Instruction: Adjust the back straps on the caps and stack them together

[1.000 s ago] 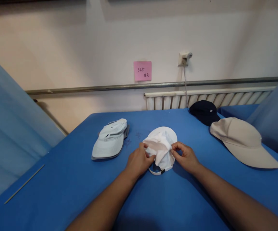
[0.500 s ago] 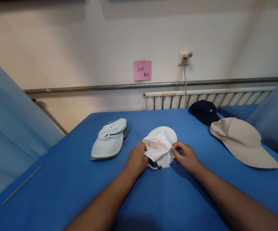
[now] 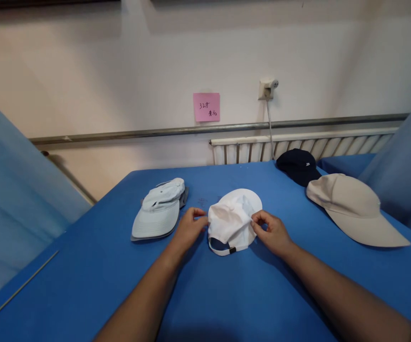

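A white cap [image 3: 232, 216] lies crumpled on the blue table cover, its brim pointing away from me and its strap with a dark buckle on the near side. Just off its left edge is my left hand [image 3: 189, 227], fingers parted and holding nothing. My right hand [image 3: 272, 232] pinches the cap's fabric on the right between thumb and fingertips. To the left sits a pale blue cap [image 3: 161, 209] with a small dark logo, on top of something grey whose edges show beneath it.
A large beige cap [image 3: 357, 206] and a navy cap [image 3: 298, 166] rest at the right. A thin stick [image 3: 26, 281] lies on the blue cover [image 3: 95, 280] at the left. Behind are a radiator [image 3: 298, 142], a metal rail [image 3: 137, 134] and a wall socket [image 3: 266, 89]; curtains [image 3: 13, 204] hang at both sides.
My left hand has let go of the white cap and moved left. The cap's back opening and strap now show more fully. My right hand keeps its pinch. The view has shifted slightly.
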`<state>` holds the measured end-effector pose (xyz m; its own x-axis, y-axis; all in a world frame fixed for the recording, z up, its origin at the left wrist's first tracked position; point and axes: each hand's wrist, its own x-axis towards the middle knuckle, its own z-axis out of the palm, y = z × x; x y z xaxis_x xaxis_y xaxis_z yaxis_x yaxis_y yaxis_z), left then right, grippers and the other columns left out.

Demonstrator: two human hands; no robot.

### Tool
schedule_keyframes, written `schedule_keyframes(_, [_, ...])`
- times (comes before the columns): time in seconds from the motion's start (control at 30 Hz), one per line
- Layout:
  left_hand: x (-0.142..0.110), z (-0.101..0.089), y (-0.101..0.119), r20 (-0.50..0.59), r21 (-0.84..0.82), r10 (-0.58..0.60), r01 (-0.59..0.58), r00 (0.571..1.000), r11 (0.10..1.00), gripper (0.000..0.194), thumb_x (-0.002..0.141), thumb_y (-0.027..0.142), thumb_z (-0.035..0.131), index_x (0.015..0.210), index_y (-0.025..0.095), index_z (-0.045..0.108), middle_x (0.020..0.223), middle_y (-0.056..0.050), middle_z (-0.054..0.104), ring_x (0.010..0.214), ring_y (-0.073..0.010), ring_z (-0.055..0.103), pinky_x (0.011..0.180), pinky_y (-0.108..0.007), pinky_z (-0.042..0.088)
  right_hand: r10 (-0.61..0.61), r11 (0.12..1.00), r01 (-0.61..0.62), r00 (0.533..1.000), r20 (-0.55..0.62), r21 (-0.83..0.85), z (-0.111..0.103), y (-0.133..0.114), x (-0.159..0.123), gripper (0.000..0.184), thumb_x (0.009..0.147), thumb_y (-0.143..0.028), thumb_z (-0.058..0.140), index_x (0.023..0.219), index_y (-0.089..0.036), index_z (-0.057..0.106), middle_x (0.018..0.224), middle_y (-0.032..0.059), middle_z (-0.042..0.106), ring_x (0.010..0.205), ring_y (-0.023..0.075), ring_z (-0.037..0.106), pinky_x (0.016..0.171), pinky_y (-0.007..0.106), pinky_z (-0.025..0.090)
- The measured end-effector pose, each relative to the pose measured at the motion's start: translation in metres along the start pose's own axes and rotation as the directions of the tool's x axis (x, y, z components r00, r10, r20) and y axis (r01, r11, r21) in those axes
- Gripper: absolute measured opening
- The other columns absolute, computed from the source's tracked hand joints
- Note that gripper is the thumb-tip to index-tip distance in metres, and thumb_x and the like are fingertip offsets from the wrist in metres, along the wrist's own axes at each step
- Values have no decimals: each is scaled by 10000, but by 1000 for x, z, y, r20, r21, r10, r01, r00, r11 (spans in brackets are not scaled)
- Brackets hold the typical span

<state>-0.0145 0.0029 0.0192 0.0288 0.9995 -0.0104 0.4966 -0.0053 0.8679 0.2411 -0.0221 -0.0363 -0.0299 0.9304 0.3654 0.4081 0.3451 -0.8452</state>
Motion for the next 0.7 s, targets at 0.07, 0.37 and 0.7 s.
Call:
schedule_keyframes(0.07, [2,5,-4,-83,137,2,10,997,991,294,731,412,637,867,162,565,857,-70,660,785,-211,629,656,-304,469,3,1000,-3,1000,4,0,1,1,-1,64,809,-249,537,764,-211,560,729,-1,583,684,162,561,661,282,456])
schedule_keyframes(0.37, [6,22,-8,-57,233,28,-14,998,972,115,735,225,613,823,154,629,774,-43,680,703,-171,610,633,-263,420,-4,1000,4,1000,4,-19,1,3,-2,69,809,-248,545,758,-204,560,718,-2,580,676,157,554,666,279,452])
schedule_keyframes(0.7, [5,7,-11,86,-398,-70,98,994,912,140,725,267,670,695,151,598,608,29,552,555,-100,471,546,-219,348,-72,997,72,997,-16,2,-1,-2,-2,55,815,-226,541,770,-202,562,731,1,582,690,158,557,668,277,448])
